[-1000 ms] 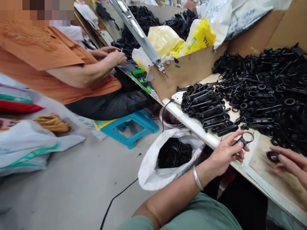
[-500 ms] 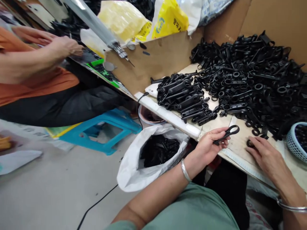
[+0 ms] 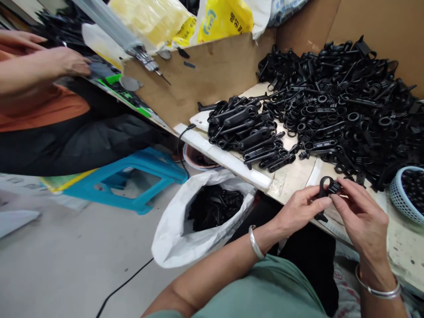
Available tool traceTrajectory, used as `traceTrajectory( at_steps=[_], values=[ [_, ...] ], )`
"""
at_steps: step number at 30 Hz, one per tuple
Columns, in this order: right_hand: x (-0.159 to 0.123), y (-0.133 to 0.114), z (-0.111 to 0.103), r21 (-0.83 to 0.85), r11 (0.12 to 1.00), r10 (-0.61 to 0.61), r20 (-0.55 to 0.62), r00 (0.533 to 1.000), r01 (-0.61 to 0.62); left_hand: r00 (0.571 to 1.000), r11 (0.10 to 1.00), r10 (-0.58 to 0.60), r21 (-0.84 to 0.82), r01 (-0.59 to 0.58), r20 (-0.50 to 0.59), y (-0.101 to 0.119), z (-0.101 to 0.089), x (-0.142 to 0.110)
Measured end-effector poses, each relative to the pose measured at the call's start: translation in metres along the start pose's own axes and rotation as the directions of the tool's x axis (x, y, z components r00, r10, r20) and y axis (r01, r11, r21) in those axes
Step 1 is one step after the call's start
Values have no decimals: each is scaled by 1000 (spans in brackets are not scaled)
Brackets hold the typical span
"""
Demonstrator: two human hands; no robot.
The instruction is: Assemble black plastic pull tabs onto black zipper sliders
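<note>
My left hand (image 3: 300, 210) pinches a black plastic part with a ring end (image 3: 323, 189), holding it upright over the near edge of the workbench (image 3: 298, 172). My right hand (image 3: 359, 214) meets it from the right, fingertips closed on a small black ring piece (image 3: 335, 187) against that part. A small stack of sorted black parts (image 3: 248, 130) lies beyond my hands, and a large heap of the same parts (image 3: 347, 106) fills the back of the bench.
A white bag holding black parts (image 3: 205, 212) stands on the floor below the bench. A pale blue basket (image 3: 402, 196) sits at the right edge. Cardboard walls (image 3: 212, 75) back the bench. Another person in orange (image 3: 43, 97) works at left beside a blue stool (image 3: 132, 179).
My right hand lifted off the bench with a small ring piece and came to the part in my left hand. The left hand turned the part upright. The view shifted right.
</note>
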State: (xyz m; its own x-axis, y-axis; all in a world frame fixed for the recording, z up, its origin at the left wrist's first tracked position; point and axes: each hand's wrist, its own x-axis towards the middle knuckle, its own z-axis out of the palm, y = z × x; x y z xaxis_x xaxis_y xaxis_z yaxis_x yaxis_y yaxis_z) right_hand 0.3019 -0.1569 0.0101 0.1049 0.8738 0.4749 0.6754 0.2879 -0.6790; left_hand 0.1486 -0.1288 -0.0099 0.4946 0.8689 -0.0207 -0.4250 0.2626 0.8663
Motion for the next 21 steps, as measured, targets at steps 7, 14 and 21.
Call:
traceTrajectory(
  at_steps=[7,14,21],
  values=[
    [0,3,-5,11,995,98,-22,995,-98,997,997,-50,-61,47,-50,3,-5,1],
    [4,0,6,-236,933,-268,46,962,271,998,998,48,36,-50,51,2,1,3],
    [5,-2,7,-317,867,-368,113,923,385,985,836,140,522,-171,100,4,-4,-4]
  ],
)
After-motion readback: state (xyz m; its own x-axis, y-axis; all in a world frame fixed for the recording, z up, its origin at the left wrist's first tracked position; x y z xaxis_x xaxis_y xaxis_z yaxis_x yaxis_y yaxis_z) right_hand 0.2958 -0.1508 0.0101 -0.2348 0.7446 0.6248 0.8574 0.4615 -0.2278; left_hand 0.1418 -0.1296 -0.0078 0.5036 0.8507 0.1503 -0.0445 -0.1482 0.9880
